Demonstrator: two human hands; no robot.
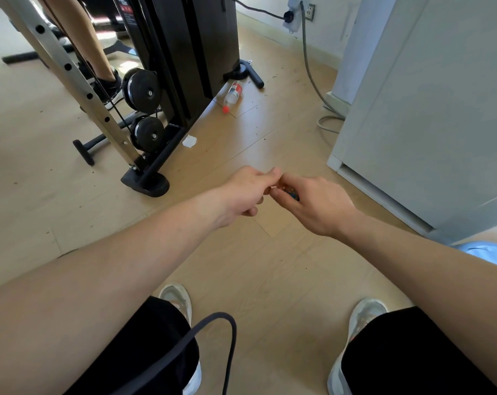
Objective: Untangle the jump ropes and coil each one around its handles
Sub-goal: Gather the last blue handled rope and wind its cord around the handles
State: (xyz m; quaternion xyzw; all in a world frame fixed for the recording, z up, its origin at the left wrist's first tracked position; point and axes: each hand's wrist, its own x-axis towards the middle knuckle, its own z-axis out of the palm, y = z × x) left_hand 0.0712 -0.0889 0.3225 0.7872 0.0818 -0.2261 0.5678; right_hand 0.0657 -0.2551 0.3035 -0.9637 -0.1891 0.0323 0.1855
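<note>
Hands meet low over the wooden floor (270,143), in front of the black gym machine (184,52) and out past its rubber foot. Between them is a small stretch of jump rope (291,193), speckled orange and blue. So little of it shows that its long axis and heading cannot be told; the visible piece slants along the fingers of the right hand (315,206). That hand's grip is curled round the rope, knuckles up. The left hand (248,192) comes in from the machine's side, and its grip is pressed together, thumb and forefinger pinching at the rope's upper end, the other fingers tucked under.

Farther from the machine, over the person's left knee, a dark cord (230,334) arches in a loop; I cannot tell whether it belongs to a rope. Two grey shoes (176,297) stand on the floor below the hands.

Just beside the machine's base lies a clear bottle (233,94) with a red cap, next to a black bar handle (254,76). Opposite the machine stands a white cabinet (426,109), with a grey cable (310,67) trailing down the wall beside it.
</note>
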